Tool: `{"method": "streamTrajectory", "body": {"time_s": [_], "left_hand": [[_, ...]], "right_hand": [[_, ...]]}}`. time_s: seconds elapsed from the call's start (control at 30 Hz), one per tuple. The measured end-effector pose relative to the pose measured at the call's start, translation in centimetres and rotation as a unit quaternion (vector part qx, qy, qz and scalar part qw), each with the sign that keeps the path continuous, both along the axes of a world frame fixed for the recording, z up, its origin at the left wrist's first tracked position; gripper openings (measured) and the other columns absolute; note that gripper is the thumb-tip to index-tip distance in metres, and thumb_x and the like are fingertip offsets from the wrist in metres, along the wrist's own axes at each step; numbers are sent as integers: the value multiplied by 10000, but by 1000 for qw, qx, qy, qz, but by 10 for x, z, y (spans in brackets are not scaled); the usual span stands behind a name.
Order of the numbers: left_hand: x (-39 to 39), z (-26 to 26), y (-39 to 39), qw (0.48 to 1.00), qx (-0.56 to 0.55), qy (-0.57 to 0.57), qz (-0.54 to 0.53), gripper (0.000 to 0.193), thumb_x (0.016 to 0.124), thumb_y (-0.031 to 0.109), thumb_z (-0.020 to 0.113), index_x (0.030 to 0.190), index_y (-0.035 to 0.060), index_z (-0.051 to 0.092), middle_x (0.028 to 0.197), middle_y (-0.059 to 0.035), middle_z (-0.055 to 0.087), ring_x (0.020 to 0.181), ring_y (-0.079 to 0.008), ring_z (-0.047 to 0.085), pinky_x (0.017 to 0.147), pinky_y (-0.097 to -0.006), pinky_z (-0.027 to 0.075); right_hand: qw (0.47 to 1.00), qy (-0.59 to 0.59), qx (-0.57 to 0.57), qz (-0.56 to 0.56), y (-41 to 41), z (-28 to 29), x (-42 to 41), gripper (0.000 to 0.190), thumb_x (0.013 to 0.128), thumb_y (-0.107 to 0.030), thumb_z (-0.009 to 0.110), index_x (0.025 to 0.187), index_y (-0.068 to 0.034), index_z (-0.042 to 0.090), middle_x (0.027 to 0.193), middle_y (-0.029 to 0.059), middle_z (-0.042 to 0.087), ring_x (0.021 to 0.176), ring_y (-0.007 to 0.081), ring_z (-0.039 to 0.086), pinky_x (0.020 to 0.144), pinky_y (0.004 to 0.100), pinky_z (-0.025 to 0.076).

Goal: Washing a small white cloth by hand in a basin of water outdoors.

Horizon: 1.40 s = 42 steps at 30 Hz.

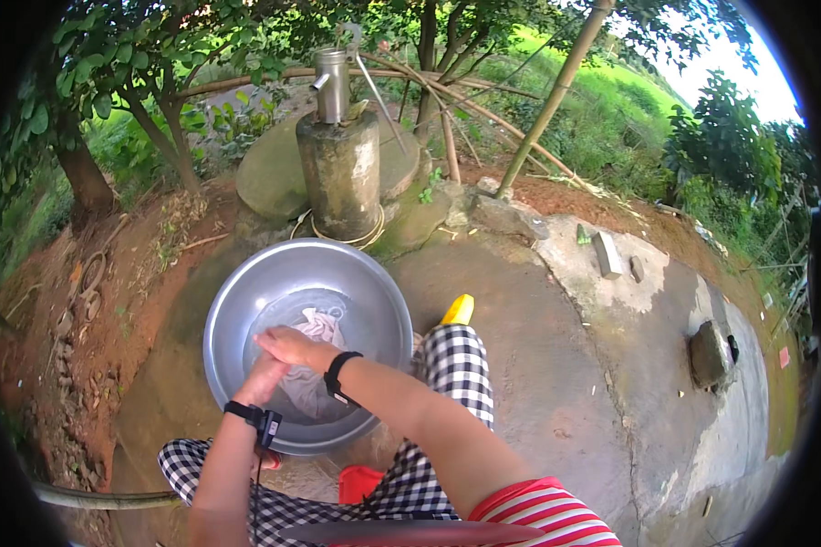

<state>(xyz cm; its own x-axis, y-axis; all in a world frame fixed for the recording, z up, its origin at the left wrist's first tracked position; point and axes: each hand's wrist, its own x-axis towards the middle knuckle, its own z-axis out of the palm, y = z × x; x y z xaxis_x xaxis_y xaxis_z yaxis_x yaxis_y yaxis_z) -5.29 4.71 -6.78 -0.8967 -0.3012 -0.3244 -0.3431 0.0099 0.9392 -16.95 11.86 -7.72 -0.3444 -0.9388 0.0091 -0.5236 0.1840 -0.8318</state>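
Observation:
A large round metal basin [376, 301] stands on the wet concrete in front of me, with some water and a pale pinkish wet cloth [308, 390] in it. Both my hands are over the basin's left middle, touching each other. My right hand [286, 344] lies across the top of my left hand [265, 375], beside the cloth. Whether either one grips part of the cloth is hidden. Each wrist wears a black strap with a small device.
Beyond the basin, a metal hand pump [332, 89] stands on a concrete pillar [339, 171]. A yellow object [458, 310] is by my right knee. Farther right lie a pale block [607, 254] and a rough stone [710, 354]. Bamboo poles [554, 102] and trees stand behind.

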Motion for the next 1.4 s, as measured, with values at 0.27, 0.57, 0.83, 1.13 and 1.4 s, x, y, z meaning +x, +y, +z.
{"method": "streamTrajectory", "body": {"time_s": [0.27, 0.57, 0.83, 1.13, 1.4], "left_hand": [[26, 21, -14, 917, 394, -26, 52, 553, 993, 548, 265, 1333, 157, 457, 1368, -87, 474, 1279, -288, 432, 949, -617, 399], [32, -78, 21, 871, 421, -27, 252, 576, 981, 552, 306, 1309, 109, 473, 1356, -115, 490, 1247, -310, 470, 1061, -531, 339], [53, -137, 26, 311, 793, 262, 454, 483, 1017, 494, 306, 1314, 157, 483, 1228, -55, 552, 1167, -233, 519, 1019, -445, 391], [61, -99, 27, 841, 466, 3, 274, 378, 1035, 460, 306, 1160, 180, 526, 1090, -47, 564, 1057, -201, 533, 920, -396, 423], [50, -75, 35, 755, 590, 98, 270, 330, 1038, 419, 323, 1135, 179, 527, 1114, -35, 540, 1054, -195, 530, 901, -382, 426]], "right_hand": [[892, -441, 58, -79, 34, 58, 51, 585, 943, -535, 483, 1302, -73, 488, 1262, 160, 524, 1152, 323, 517, 875, 524, 456], [792, -554, 97, -237, 29, 7, 96, 629, 978, -507, 369, 1307, 17, 488, 1300, 211, 512, 1230, 341, 460, 999, 440, 374], [819, -504, 71, -265, 4, -40, 119, 693, 971, -535, 360, 1338, 39, 488, 1382, 228, 504, 1286, 340, 456, 1044, 408, 348], [755, -528, 46, -386, -6, -41, 132, 695, 968, -546, 356, 1230, 59, 574, 1293, 239, 575, 1214, 336, 520, 1008, 401, 380], [855, -400, 76, -322, 2, -74, 130, 559, 889, -538, 549, 1217, -88, 599, 1328, 186, 559, 1240, 249, 520, 1023, 402, 385]]}}
